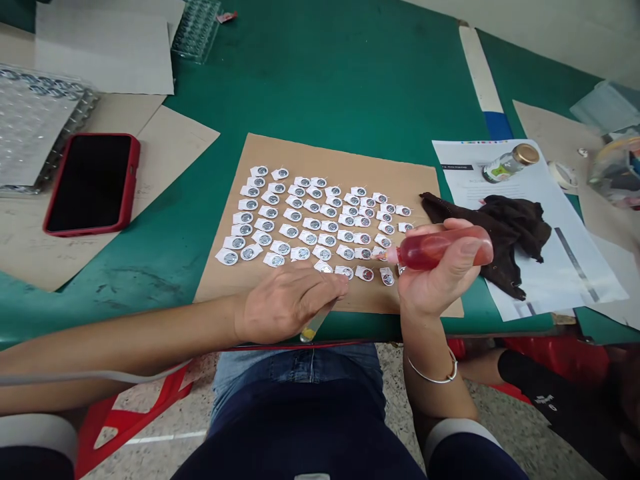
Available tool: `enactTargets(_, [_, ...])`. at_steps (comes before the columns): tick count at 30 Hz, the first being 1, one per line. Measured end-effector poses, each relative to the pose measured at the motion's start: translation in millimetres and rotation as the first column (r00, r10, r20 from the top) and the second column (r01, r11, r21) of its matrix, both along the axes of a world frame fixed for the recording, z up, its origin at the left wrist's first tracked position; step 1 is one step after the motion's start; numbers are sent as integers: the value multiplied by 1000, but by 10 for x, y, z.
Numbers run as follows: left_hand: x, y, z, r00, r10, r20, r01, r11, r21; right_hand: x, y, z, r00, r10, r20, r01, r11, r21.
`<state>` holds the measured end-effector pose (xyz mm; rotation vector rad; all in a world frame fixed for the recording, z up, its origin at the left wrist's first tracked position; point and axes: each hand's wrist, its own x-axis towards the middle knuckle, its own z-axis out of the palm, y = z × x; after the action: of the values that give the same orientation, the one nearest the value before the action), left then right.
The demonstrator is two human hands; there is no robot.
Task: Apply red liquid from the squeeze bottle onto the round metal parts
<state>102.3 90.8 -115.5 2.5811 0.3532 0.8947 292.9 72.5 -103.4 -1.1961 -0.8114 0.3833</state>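
My right hand [435, 283] is wrapped round a soft squeeze bottle [435, 250] of red liquid. The bottle lies nearly level, its narrow tip pointing left over small round badge-like pieces [327, 225] on white paper tabs. Several rows of these pieces lie on a brown cardboard sheet [340, 157]; those on the right show red on their faces. My left hand [285, 303] is closed at the sheet's front edge, by the lowest row. From under it sticks a slim tool [311, 330] with a yellowish, metal-tipped end; its other end is hidden.
Right of the sheet, a dark cloth [515, 223] and a glass jar [510, 163] with a gold lid rest on printed paper [550, 280]. At left are a red-cased phone [93, 183] and clear plastic trays [40, 127]. Another person's arm [480, 370] shows at lower right.
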Motion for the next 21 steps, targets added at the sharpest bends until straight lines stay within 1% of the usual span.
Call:
enactTargets(1, [9,-3,-8,1000,0,18,0,999,-33,-1,-4,3,1000,8,-11,-9,1000,-7])
enactTargets(3, [35,-3,-19,998,43,46,-36,987,-155,-1,-13,8,999,21,-31,-21,1000,-20])
enactTargets(5, [69,15,-8,991,127,29,-114,952,-284,6,-16,12,999,18,-36,-19,1000,-20])
enactTargets(6, [88,32,7,987,163,1,-154,933,-326,12,-15,12,999,9,-31,-10,1000,-14])
enactTargets(9, [136,102,65,970,216,-113,-243,873,-423,30,0,7,999,-30,-15,30,999,15])
enactTargets(11, [156,148,92,960,237,-152,-282,823,-493,35,13,-4,998,-57,-8,57,998,34])
enactTargets(13, [168,184,101,951,254,-174,-308,796,-521,34,22,-15,997,-76,3,76,996,49])
enactTargets(15, [174,207,96,952,251,-175,-306,814,-494,28,23,-22,997,-71,10,70,996,49])
enactTargets(19, [187,231,86,979,169,-110,-198,909,-366,18,16,-19,998,-59,9,58,997,44])
enactTargets(21, [194,237,87,984,142,-111,-170,933,-316,17,17,-16,997,-69,16,68,997,40])
